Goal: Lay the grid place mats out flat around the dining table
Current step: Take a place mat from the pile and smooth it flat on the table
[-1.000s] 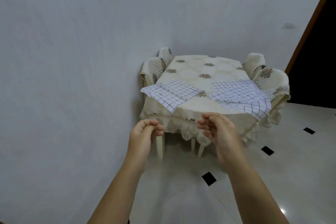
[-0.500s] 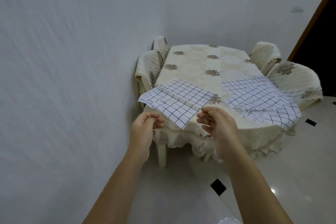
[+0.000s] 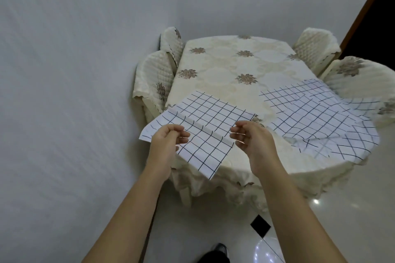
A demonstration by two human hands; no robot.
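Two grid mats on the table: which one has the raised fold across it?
The left mat, at the near-left corner of the table: one straight ridge crosses its middle. The right mat is loosely rumpled, with no such ridge.

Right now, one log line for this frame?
left hand: curled, empty | right hand: curled, empty | left mat: creased, overhanging | right mat: rumpled

Dining table (image 3: 215, 92): one, top fully covered by a cream quilted tablecloth (image 3: 267, 64) with brown flower motifs and a frilled hem hanging over the edges.

On the cloth:
- Left place mat (image 3: 205, 121), white with a dark grid, creased along fold lines, set askew, its near corner overhanging the table edge.
- Right place mat (image 3: 316, 117), same pattern, rumpled, overhanging the near right edge.

The two mats lie apart.
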